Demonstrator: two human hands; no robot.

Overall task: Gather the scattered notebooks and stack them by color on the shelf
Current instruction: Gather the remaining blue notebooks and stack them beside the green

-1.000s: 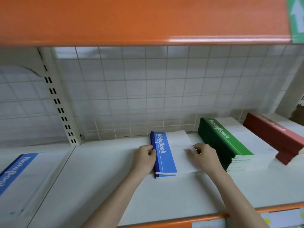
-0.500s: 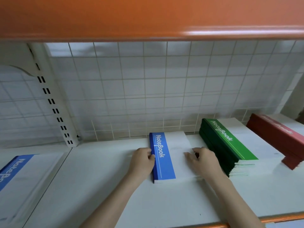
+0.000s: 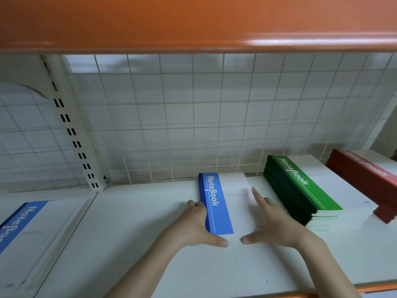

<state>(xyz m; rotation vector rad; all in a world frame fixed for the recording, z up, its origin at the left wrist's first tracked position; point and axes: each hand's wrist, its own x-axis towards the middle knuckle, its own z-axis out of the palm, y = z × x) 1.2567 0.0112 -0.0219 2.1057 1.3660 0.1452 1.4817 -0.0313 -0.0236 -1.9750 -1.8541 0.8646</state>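
Observation:
A small stack of blue-spined notebooks (image 3: 223,201) lies in the middle of the white shelf (image 3: 133,244), pushed back near the wire grid. My left hand (image 3: 196,224) presses against the stack's left spine edge, its thumb along the near edge. My right hand (image 3: 274,220) lies against the right side with fingers straight, index finger on the white cover, thumb at the near edge. A tall green notebook stack (image 3: 300,190) stands just right of it. A red stack (image 3: 363,179) sits at the far right.
Another blue notebook (image 3: 23,231) lies on the neighbouring shelf section at the left, past a slotted upright (image 3: 73,134). An orange shelf (image 3: 193,22) overhangs above. The wire grid back panel (image 3: 193,117) closes the rear. An orange front lip (image 3: 376,288) edges the shelf.
The blue stack has slid back towards the grid. Both hands shifted to the stack's near corners, thumbs now along its front edge, right fingers straightened.

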